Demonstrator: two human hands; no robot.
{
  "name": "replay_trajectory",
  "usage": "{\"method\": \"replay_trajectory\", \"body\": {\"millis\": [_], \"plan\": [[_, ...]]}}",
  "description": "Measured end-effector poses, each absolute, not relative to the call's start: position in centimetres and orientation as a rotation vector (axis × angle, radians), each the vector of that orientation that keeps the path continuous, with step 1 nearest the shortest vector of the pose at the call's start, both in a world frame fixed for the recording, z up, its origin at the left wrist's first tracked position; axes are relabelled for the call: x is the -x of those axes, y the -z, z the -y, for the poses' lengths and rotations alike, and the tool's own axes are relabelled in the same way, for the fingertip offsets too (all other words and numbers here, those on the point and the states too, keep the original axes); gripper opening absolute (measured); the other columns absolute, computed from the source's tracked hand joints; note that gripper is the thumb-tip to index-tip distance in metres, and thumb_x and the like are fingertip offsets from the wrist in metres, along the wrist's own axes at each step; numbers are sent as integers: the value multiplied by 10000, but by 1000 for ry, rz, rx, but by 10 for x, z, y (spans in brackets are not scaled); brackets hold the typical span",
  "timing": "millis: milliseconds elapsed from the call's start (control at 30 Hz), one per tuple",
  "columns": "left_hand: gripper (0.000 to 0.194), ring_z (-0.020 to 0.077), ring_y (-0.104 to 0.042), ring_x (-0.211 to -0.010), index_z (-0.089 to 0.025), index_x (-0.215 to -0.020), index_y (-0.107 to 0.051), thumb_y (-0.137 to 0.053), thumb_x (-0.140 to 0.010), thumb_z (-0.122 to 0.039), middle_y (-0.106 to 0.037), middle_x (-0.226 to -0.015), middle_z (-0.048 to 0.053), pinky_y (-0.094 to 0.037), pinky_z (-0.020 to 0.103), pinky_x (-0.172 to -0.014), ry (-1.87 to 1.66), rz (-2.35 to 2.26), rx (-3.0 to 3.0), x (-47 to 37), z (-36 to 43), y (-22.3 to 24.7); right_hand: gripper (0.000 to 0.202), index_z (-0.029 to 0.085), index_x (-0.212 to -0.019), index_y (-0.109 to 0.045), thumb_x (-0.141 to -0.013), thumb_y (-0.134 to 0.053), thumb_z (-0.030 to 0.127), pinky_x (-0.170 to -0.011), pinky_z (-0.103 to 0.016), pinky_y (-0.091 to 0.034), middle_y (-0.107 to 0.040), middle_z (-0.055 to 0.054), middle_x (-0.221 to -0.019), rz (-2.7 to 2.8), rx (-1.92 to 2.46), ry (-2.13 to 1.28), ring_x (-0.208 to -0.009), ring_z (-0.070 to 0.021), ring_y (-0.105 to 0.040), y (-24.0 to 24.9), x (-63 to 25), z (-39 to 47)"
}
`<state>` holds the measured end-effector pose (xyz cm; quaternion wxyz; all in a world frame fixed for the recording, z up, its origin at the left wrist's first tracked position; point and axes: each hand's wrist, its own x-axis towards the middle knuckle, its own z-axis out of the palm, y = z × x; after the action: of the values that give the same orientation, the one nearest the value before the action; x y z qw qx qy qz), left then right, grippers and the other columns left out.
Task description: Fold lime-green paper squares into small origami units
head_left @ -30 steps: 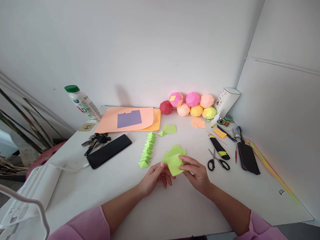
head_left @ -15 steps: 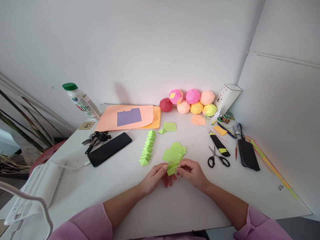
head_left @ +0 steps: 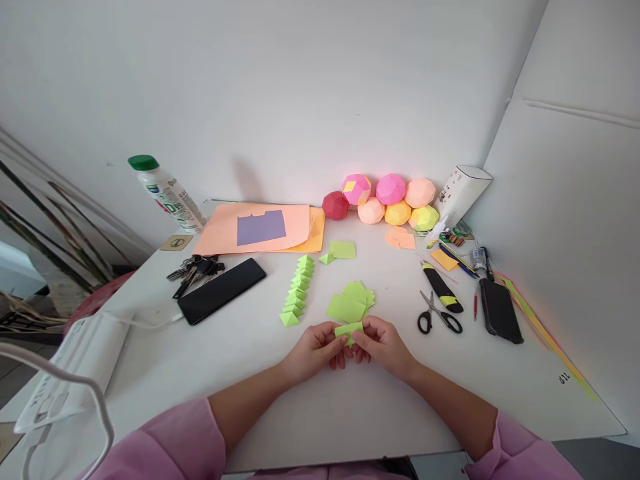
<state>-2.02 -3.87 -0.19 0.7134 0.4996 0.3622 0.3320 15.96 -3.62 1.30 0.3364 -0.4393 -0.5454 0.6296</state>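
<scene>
A small green paper piece (head_left: 349,330) is pinched between both hands near the front middle of the table. My left hand (head_left: 316,348) grips its left side, thumb on the paper's face. On its right side, my right hand (head_left: 383,345) has thumb and fingers closed on it. Just beyond my fingers lies a loose pile of flat green sheets (head_left: 346,307). To the left, a row of folded green pieces (head_left: 297,293) runs away from me. Behind the pile, one green sheet (head_left: 343,250) lies beside a small folded green piece (head_left: 326,259).
Faceted paper balls (head_left: 391,190) stand against the wall. Scissors (head_left: 439,315), a cutter (head_left: 443,288) and a black phone (head_left: 500,310) lie right. Left are a black slab (head_left: 223,291), keys (head_left: 197,270), a bottle (head_left: 170,200) and orange sheets (head_left: 215,233).
Both thumbs have come closer together on the green piece, which now appears as a narrower, level strip. The camera view has shifted slightly.
</scene>
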Motion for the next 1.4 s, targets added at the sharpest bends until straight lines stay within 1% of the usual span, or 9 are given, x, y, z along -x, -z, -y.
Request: {"method": "replay_trajectory", "body": {"millis": [33,100,233,633,1133,1400], "plan": [[312,106,-577,-520,-138,-854,-543,-550,-808,-447,-643,-681,24,-440,229,-488,-737,-799,-1109,20,39,1,240,150,-797,-531,-809,-579,386,-440,-214,-398,-604,-1,-618,1428,1155,-1651,-500,-111,-570,-13,-159,36],[302,105,-575,-533,-140,-874,-544,-557,-807,-435,-641,-693,23,-441,230,-497,-741,-781,-1114,21,39,0,257,151,-764,-530,-805,-579,400,-440,-217,-399,-616,-7,-619,1420,1163,-1641,-503,-117,-580,-12,-159,36],[272,100,-569,-553,-149,-885,-540,-590,-794,-400,-642,-727,22,-437,226,-511,-737,-753,-1120,21,39,-2,246,156,-765,-537,-809,-576,395,-457,-223,-411,-623,-3,-612,1421,1145,-1625,-510,-119,-584,-11,-160,36],[270,102,-577,-536,-144,-859,-538,-569,-808,-407,-645,-705,29,-442,222,-501,-725,-789,-1119,22,40,0,242,151,-764,-540,-811,-574,386,-449,-224,-415,-625,-7,-618,1411,1144,-1629,-497,-118,-588,-11,-160,36],[312,110,-580,-547,-145,-855,-546,-572,-792,-450,-653,-723,40,-452,232,-508,-722,-790,-1125,23,39,3,289,150,-759,-534,-799,-574,433,-446,-223,-429,-629,-11,-615,1420,1180,-1629,-495,-119,-590,-13,-160,37],[288,104,-575,-540,-141,-849,-544,-559,-808,-426,-651,-714,36,-455,239,-517,-723,-786,-1136,22,39,5,280,149,-765,-542,-804,-571,425,-452,-226,-433,-636,-10,-616,1417,1175,-1630,-496,-119,-594,-11,-161,37]]}}
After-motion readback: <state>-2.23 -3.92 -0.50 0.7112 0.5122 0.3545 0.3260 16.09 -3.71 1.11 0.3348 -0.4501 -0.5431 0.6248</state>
